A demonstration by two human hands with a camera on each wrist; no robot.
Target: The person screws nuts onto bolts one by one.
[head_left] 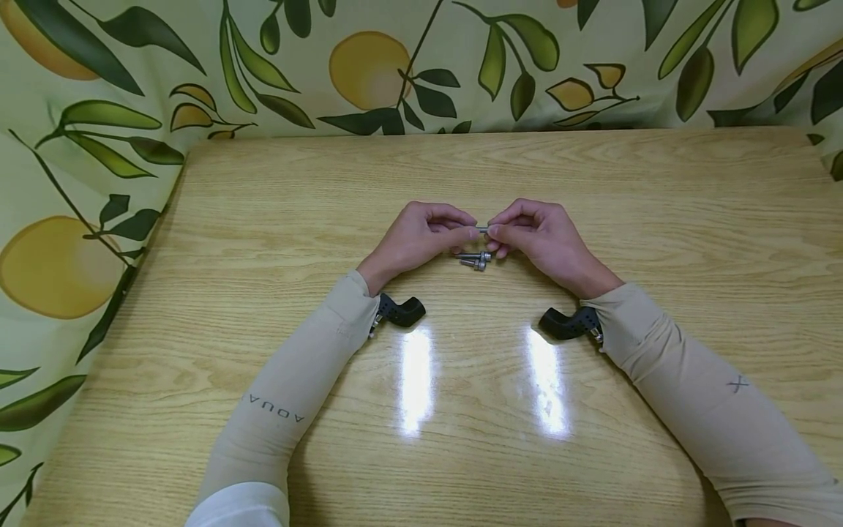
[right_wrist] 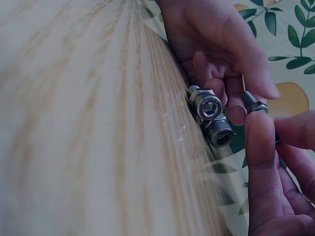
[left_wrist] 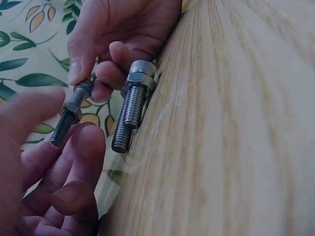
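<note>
A dark socket-head bolt (left_wrist: 61, 132) with a hex nut (left_wrist: 72, 112) on its thread is held above the table between both hands. My right hand (head_left: 543, 238) pinches the bolt by its head end. The thumb and a finger of my left hand (head_left: 421, 236) lie on either side of the nut and pinch it; the left thumb is blurred in the left wrist view. Just below the hands, two more socket-head bolts (right_wrist: 208, 106) lie side by side on the table, heads toward the right hand. A nut (left_wrist: 140, 78) shows on one of them, close under its head.
The wood-grain table (head_left: 474, 461) spreads around the hands. A curtain with fruit and leaf print (head_left: 276, 44) hangs along its back and left sides. Black wrist mounts (head_left: 402, 311) stick out from both sleeves above the tabletop.
</note>
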